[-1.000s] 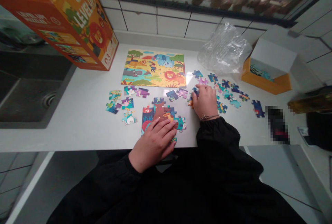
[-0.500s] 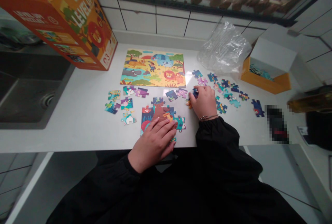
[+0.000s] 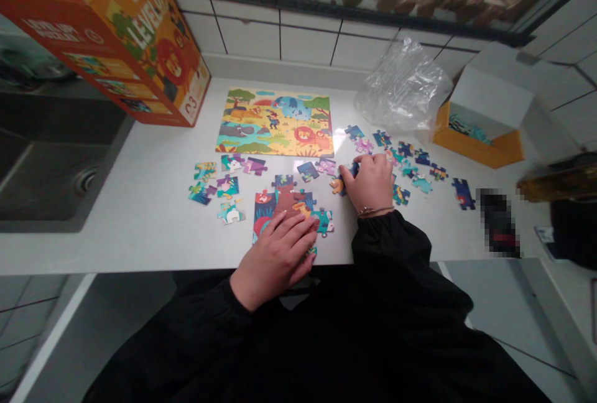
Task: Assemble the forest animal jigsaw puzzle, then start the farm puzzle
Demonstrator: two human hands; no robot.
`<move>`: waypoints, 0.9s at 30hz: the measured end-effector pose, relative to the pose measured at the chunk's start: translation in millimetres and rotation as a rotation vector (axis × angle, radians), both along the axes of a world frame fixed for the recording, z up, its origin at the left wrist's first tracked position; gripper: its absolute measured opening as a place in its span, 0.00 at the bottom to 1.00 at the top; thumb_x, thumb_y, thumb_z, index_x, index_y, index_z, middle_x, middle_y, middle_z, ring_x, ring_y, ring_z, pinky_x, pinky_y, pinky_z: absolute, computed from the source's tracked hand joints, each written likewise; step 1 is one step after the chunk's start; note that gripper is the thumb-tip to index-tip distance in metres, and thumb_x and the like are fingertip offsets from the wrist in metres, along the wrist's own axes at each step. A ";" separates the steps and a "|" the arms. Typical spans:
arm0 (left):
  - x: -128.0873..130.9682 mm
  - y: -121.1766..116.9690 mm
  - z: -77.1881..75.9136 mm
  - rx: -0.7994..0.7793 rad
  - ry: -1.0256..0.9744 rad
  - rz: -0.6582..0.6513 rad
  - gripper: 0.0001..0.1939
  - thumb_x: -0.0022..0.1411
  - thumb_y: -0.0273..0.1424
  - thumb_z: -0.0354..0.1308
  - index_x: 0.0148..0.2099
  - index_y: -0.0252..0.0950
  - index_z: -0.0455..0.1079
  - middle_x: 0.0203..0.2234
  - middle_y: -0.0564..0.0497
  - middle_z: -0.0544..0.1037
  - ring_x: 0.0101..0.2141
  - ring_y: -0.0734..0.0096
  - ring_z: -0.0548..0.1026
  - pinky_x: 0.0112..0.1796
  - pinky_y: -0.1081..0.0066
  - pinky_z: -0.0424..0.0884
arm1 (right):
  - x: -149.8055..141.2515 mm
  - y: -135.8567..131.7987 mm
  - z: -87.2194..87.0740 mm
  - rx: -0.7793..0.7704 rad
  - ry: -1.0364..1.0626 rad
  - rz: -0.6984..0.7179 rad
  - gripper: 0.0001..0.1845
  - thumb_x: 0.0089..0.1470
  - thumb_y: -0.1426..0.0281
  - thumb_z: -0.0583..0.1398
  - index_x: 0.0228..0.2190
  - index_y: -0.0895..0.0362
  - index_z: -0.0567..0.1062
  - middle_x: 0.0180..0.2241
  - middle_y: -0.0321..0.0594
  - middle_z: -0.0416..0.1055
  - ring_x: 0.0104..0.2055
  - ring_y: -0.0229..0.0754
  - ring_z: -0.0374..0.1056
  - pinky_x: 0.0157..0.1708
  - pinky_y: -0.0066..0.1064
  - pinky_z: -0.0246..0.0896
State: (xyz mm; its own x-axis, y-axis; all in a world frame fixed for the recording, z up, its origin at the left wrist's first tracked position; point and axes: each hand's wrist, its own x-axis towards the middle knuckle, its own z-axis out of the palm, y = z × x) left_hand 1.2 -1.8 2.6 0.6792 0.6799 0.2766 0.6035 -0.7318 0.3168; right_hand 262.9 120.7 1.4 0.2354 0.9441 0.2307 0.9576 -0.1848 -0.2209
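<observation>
My left hand [image 3: 278, 257] lies flat, fingers stretched out, on the lower part of a partly joined puzzle cluster [image 3: 284, 203] near the counter's front edge. My right hand [image 3: 370, 183] is closed in a pinch on a blue and orange puzzle piece [image 3: 340, 185] just right of that cluster. A finished animal puzzle [image 3: 276, 123] lies further back. Several loose pieces lie to the left [image 3: 219, 186] and several more loose pieces to the right [image 3: 413, 163] of my hands.
A tall orange puzzle box [image 3: 135, 36] leans at the back left beside a sink [image 3: 56, 166]. A crumpled clear plastic bag [image 3: 403, 89] and an open orange tray with a white lid [image 3: 485, 129] sit at the back right. Dark objects [image 3: 501, 222] lie at the far right.
My right hand has slid a little left and toward me, bringing the blue and orange piece closer to the joined cluster. My left hand has stayed put.
</observation>
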 end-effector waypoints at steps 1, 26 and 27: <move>0.0 -0.1 -0.1 0.000 -0.001 0.000 0.20 0.79 0.39 0.55 0.67 0.38 0.71 0.73 0.50 0.67 0.70 0.54 0.66 0.73 0.46 0.56 | -0.4 -0.4 0.4 -0.003 0.000 -0.009 0.21 0.66 0.55 0.64 0.50 0.58 0.79 0.52 0.56 0.71 0.55 0.61 0.64 0.51 0.47 0.60; 0.6 0.8 -2.4 0.017 -0.022 -0.005 0.20 0.78 0.38 0.56 0.66 0.37 0.72 0.72 0.49 0.69 0.69 0.54 0.67 0.72 0.46 0.57 | 47.8 -47.8 21.0 -0.051 0.050 0.493 0.22 0.66 0.64 0.62 0.59 0.54 0.77 0.59 0.52 0.78 0.62 0.60 0.69 0.62 0.53 0.62; 0.5 0.9 -2.2 0.019 -0.023 -0.004 0.20 0.79 0.38 0.55 0.66 0.37 0.72 0.72 0.49 0.69 0.69 0.54 0.67 0.72 0.46 0.57 | 50.8 -50.3 21.7 -0.079 0.047 0.534 0.24 0.65 0.64 0.63 0.61 0.53 0.75 0.61 0.50 0.77 0.63 0.59 0.70 0.63 0.53 0.61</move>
